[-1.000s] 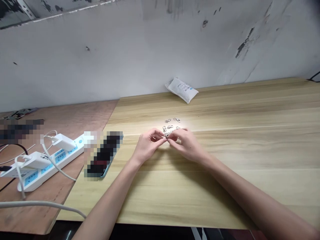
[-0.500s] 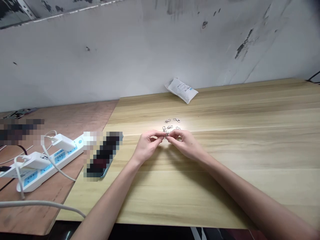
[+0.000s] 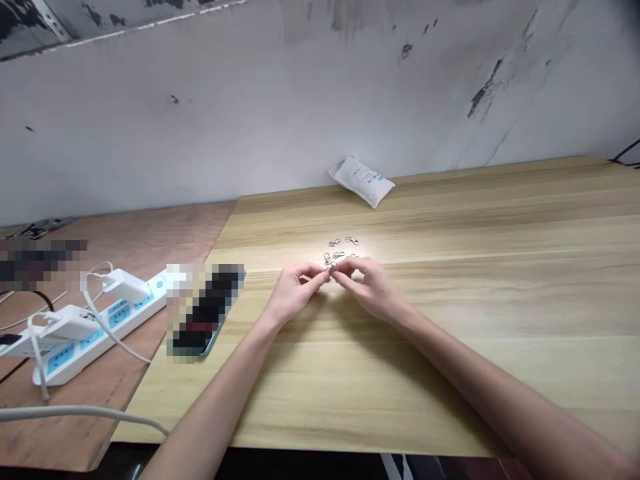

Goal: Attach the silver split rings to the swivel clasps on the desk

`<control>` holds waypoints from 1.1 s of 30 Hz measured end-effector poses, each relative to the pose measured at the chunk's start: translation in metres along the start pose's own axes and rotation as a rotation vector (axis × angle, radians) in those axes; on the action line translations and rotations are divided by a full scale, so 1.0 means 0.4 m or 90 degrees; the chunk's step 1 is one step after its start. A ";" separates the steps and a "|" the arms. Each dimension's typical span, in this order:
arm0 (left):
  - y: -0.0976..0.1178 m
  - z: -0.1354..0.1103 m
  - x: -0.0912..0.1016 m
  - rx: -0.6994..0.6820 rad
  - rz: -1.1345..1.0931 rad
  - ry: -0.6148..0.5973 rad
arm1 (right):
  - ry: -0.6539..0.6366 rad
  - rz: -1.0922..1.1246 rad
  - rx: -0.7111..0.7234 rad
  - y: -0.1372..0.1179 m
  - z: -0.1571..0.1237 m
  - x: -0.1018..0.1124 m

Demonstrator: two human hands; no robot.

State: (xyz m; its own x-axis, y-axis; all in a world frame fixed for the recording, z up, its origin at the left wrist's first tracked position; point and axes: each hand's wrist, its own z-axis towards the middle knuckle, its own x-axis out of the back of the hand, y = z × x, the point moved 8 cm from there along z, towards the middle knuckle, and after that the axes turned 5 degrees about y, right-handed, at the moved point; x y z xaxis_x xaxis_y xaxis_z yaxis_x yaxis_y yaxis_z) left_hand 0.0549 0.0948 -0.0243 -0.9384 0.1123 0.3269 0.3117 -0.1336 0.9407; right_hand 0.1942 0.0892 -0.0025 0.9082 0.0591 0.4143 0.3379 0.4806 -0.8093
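Observation:
My left hand (image 3: 296, 291) and my right hand (image 3: 367, 285) meet fingertip to fingertip over the wooden table. Both pinch one small silver metal clasp (image 3: 333, 267), which looks like a lobster-style key ring clasp; the fingers cover part of it. Just beyond the fingertips lie several similar clasps, among them one at the back left (image 3: 335, 243), one at the back right (image 3: 353, 241) and a nearer one (image 3: 339, 255). Another clasp (image 3: 355, 255) is partly hidden behind my right hand.
A white plastic parcel (image 3: 364, 181) lies against the wall. Left of my hands is a phone-like object (image 3: 210, 310), blurred out. Farther left, a white power strip (image 3: 107, 327) with chargers and cables stands on a brown board (image 3: 200, 230). A cable crosses the lower left.
Both hands stay together at the clasp, with only slight finger movement. My right hand covers a little more of the clasp behind it. The view has shifted very slightly.

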 end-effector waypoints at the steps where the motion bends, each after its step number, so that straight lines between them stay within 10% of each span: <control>1: -0.002 0.001 0.001 0.006 -0.006 0.000 | 0.006 0.007 -0.001 -0.003 0.000 0.001; 9: 0.001 0.001 0.015 0.027 -0.066 0.028 | 0.018 0.019 -0.037 0.014 -0.008 -0.003; 21: 0.109 -0.031 0.038 -0.338 0.387 0.166 | -0.083 -0.294 0.126 0.006 -0.006 -0.018; 33: 0.103 -0.035 0.013 -0.334 0.446 0.129 | -0.102 -0.419 0.230 -0.025 -0.016 -0.032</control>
State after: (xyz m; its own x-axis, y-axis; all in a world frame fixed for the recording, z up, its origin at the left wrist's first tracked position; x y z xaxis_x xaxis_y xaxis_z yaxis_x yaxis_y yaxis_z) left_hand 0.0607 0.0761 0.0148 -0.5830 -0.3326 0.7413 0.7604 -0.5447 0.3536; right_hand 0.1809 0.0782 -0.0024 0.4913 -0.2258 0.8412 0.6699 0.7152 -0.1993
